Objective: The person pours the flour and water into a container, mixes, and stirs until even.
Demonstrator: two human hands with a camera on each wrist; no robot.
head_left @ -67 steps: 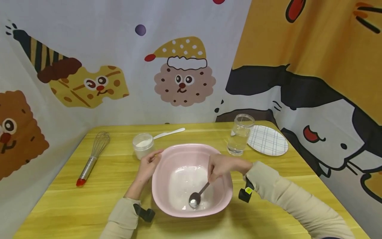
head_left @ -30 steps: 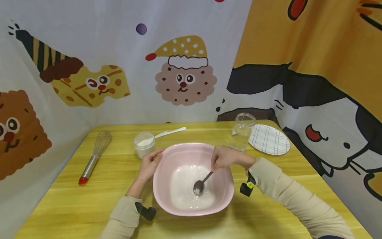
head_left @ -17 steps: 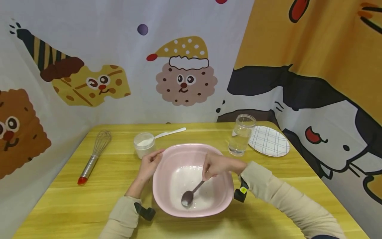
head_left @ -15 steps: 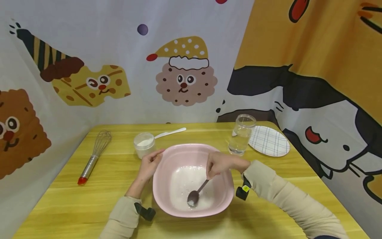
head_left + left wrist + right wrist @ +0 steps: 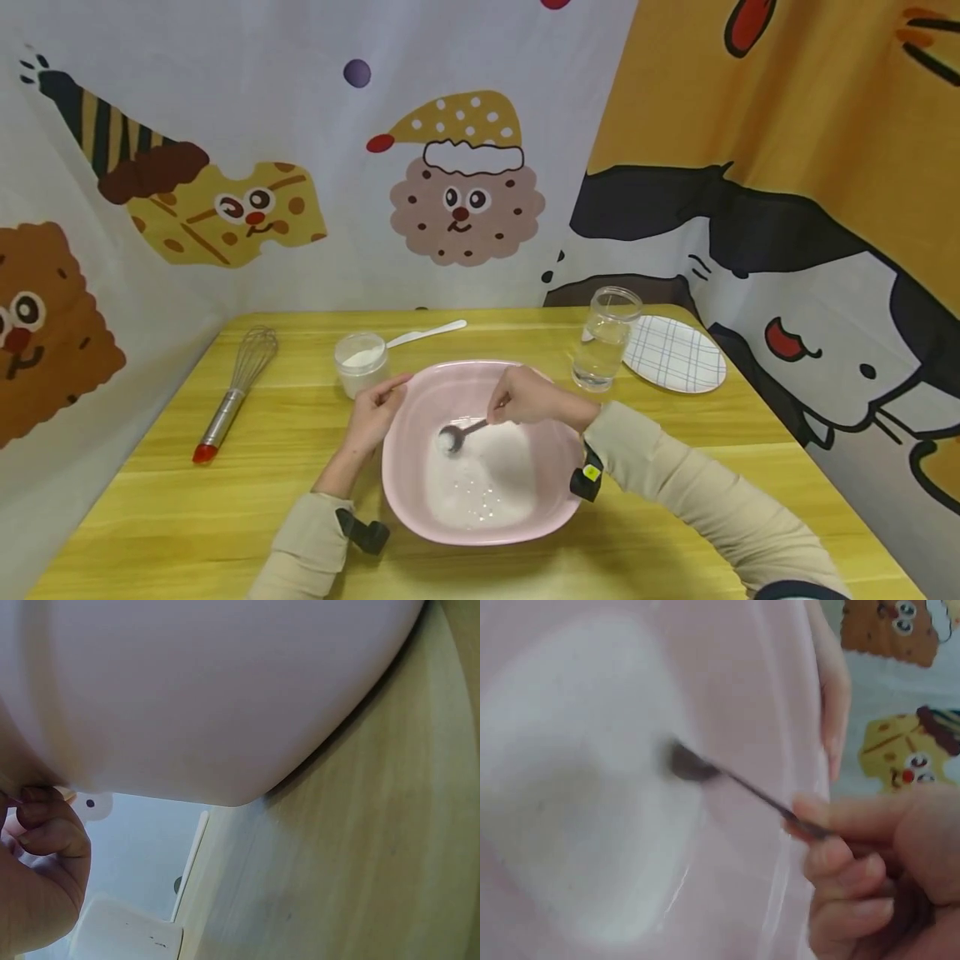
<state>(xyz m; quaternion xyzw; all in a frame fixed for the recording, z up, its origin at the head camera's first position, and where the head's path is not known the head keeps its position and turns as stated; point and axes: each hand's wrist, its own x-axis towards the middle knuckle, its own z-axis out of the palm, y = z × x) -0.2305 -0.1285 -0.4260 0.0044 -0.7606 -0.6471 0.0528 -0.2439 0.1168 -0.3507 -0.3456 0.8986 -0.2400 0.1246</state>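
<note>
1. Far left of the head view, I see a wire whisk with a silver handle and red end (image 5: 230,407) lying on the yellow wood-grain tabletop (image 5: 172,517).
2. Left of centre, a clear round jar of white contents (image 5: 360,382) stands near a flat white utensil (image 5: 429,333), which lies at a slant.
3. Just below the jar, the left hand (image 5: 372,417) has its grip curled on the rim of the pink rounded-square bowl (image 5: 397,483).
4. That bowl sits at lower centre, with milky white liquid (image 5: 487,479) in its bottom.
5. Over the liquid's upper left, I find a dark metal spoon (image 5: 474,427), white stuff on its head; I can't tell whether it touches the liquid.
6. Right of the spoon, the right hand's grip (image 5: 528,396) is closed in a pinch on the handle.
7. Right of centre, a clear glass (image 5: 600,354) stands upright, part-filled with clear liquid, beside a white plate with a grid pattern (image 5: 675,354).
</note>
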